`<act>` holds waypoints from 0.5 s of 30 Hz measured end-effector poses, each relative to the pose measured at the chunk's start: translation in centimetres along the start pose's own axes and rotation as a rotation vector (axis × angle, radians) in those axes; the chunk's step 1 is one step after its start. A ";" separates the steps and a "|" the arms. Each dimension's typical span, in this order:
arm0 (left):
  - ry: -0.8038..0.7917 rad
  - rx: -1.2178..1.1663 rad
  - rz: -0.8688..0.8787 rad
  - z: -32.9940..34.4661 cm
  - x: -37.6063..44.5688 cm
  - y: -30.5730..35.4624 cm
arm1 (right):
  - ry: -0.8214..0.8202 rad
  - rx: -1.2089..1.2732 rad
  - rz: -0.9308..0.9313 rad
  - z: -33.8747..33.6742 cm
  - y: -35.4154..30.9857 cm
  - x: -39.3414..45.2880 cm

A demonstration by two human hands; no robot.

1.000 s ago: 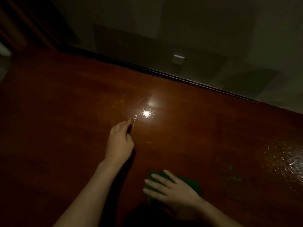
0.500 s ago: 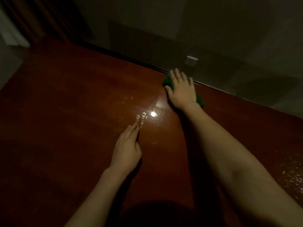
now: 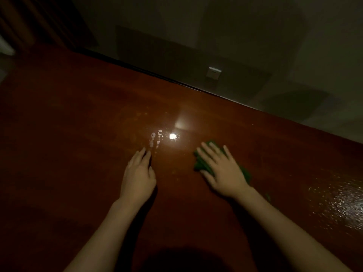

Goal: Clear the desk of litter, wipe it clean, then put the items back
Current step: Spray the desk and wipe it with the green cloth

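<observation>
I see the right hand lying flat with fingers spread, pressing a green cloth onto the dark red worktop. Well apart to its left, the left hand rests palm down, fingers straight and together, holding nothing. Just beyond its fingertips sit wet smears and a bright light glare. A wall socket shows behind the far edge.

Counter: dark reddish-brown polished wood, dimly lit, with a bright glare spot near the middle and a wet, speckled sheen at the right edge. Green cloth: crumpled, lying flat on the counter right of the glare, largely covered by the right hand pressing it.
</observation>
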State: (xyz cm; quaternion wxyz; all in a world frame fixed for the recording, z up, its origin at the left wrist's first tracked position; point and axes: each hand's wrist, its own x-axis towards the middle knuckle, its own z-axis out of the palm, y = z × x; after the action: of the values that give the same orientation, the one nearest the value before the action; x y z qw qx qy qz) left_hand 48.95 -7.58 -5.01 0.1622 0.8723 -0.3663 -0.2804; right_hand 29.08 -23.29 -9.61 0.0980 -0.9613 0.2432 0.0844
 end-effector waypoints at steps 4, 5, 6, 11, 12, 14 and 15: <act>-0.005 0.005 0.005 -0.1 -1.2 -1.0 | 0.100 0.141 0.579 -2.7 2.4 6.7; -0.005 0.000 0.004 -0.1 -1.6 -1.3 | 0.095 0.145 0.606 -3.2 2.1 8.5; -0.002 -0.010 0.001 -0.2 -1.9 -1.6 | 0.076 0.135 0.572 -3.5 1.2 10.0; 0.058 -0.033 -0.074 -1.0 -2.9 -3.5 | -0.039 0.039 0.073 -1.3 -8.9 9.6; 0.058 -0.024 -0.078 -1.2 -3.1 -4.0 | -0.057 0.011 -0.036 -0.2 -11.2 7.8; 0.048 -0.018 -0.069 -1.3 -3.4 -4.6 | -0.084 -0.039 -0.236 1.7 -14.8 2.5; 0.040 -0.020 -0.062 -1.3 -3.7 -4.7 | -0.102 -0.063 -0.325 2.6 -15.7 -0.4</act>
State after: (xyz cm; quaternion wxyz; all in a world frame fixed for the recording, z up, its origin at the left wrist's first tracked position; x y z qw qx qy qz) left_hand 50.23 -1.62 -4.91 0.1692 0.8871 -0.3329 -0.2713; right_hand 36.05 -8.96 -9.72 0.0923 -0.9851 0.0766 0.1236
